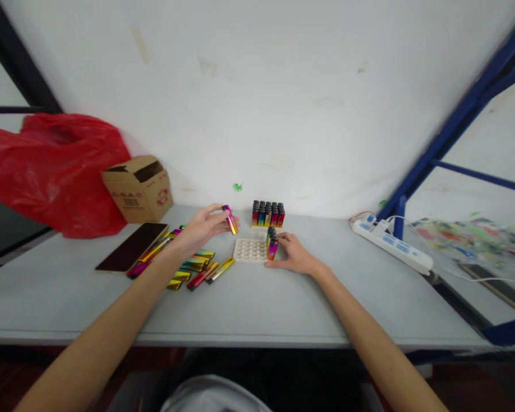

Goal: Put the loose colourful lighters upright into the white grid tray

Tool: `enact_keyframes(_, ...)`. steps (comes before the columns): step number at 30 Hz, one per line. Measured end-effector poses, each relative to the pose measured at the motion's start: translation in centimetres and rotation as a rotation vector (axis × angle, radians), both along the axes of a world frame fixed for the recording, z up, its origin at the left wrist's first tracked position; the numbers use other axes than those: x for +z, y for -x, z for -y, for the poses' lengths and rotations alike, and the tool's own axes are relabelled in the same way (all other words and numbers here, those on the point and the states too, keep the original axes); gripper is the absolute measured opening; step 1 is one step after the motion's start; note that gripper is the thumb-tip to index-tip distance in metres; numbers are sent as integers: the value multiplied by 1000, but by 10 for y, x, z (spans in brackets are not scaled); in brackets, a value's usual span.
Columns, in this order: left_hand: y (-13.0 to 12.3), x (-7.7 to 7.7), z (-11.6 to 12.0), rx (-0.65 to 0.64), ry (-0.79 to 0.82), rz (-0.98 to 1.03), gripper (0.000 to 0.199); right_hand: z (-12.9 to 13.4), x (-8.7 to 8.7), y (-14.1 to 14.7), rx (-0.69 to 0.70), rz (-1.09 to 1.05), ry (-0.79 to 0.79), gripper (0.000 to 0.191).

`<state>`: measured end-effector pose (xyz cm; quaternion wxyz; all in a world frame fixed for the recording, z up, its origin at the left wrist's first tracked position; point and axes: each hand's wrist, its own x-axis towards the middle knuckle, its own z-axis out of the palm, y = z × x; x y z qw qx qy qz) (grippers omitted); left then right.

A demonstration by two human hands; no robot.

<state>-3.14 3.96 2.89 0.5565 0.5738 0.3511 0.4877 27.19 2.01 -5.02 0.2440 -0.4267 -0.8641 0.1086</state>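
My left hand [203,226] is closed on a shiny pink-and-gold lighter [230,220] with a dark top, raised behind and left of a white tray [249,250] with rows of round holes. A few upright lighters [272,246] stand along the tray's right side. Around that side curves my right hand [296,254], its thumb at the front right corner and its fingers beside the lighters; the exact contact is partly hidden. Loose metallic lighters [199,263] in gold, red and other colours lie in a pile under and beside my left forearm.
Behind the tray stands a block of upright black-topped lighters [268,214]. On the left are a dark flat tablet-like slab [132,247], a cardboard box [139,191] and a red plastic bag [68,171]. A white power strip [392,246] with cables lies right, near a blue metal frame [446,134].
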Motion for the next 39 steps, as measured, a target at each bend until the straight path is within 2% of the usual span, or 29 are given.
enact_keyframes(2, -7, -1, 8, -104, 101, 122, 36, -1, -1, -1, 4, -3, -1, 81)
enact_keyframes(5, -18, -3, 19, -282, 224, 204, 29, -2, -3, -2, 12, -3, -4, 82)
enact_keyframes(8, -27, -6, 24, -353, 388, 219, 28, -2, -3, -2, 16, -1, -6, 83)
enact_keyframes(12, -36, -11, 26, -342, 474, 157, 46, -1, 0, -2, 24, -5, -14, 81)
enact_keyframes(14, -39, -12, 27, -341, 483, 117, 49, 0, 1, -1, 30, -4, -18, 79)
enact_keyframes(22, -46, -15, 31, -246, 481, 70, 40, 3, 5, 0, 27, 0, -3, 78)
enact_keyframes(26, -47, -16, 32, -253, 479, 64, 36, 2, 4, 0, 23, 3, 5, 81)
enact_keyframes(35, -48, -18, 29, -236, 411, 46, 41, 1, 3, 0, 29, 0, -4, 80)
enact_keyframes(39, -50, -19, 30, -196, 393, 19, 35, 1, 4, 0, 24, 17, 2, 80)
